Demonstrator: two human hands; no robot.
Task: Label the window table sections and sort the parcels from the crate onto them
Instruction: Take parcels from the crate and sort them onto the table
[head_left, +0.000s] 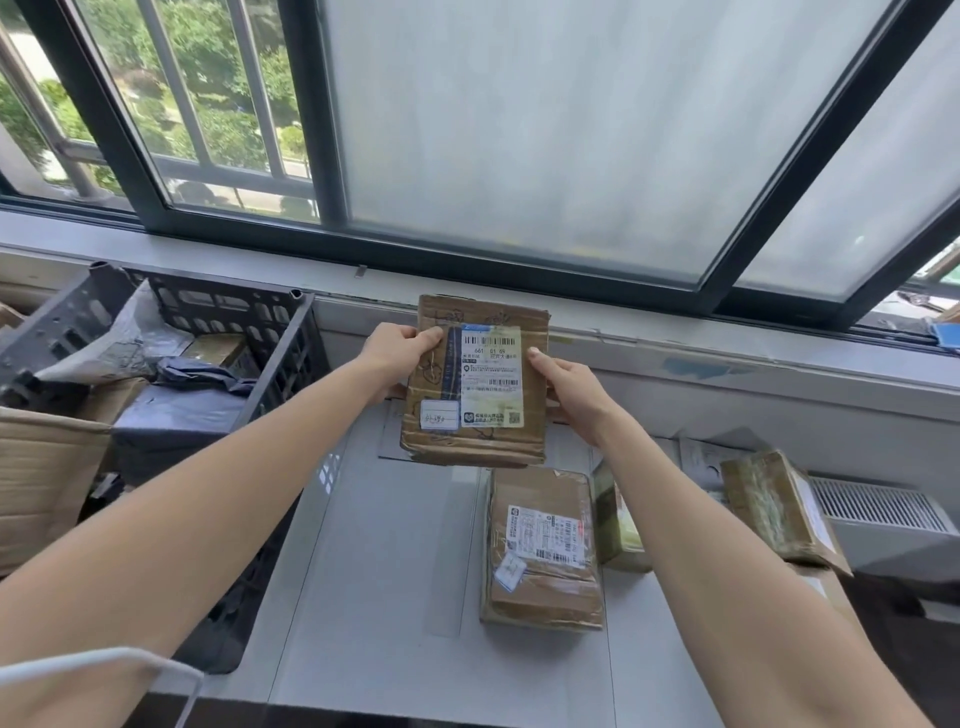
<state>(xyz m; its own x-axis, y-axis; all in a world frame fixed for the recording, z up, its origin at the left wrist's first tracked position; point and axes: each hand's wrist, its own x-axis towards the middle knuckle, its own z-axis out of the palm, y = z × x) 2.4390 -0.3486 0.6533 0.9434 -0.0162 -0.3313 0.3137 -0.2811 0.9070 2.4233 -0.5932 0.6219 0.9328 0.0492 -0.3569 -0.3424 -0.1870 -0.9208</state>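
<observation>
Head view shows the left hand (396, 349) and right hand (570, 387) gripping a brown parcel (475, 382) between them, above the bench (374, 571).

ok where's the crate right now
In the head view the black crate stands on the left, beside the table under the window, just left of the parcel that the left hand and right hand hold up.

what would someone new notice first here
A flat cardboard parcel with a white shipping label, held up mid-frame before the window, the left hand and right hand gripping its side edges. Left of it stands a black plastic crate stuffed with more parcels; below it, another taped parcel lies on the grey table.
</observation>
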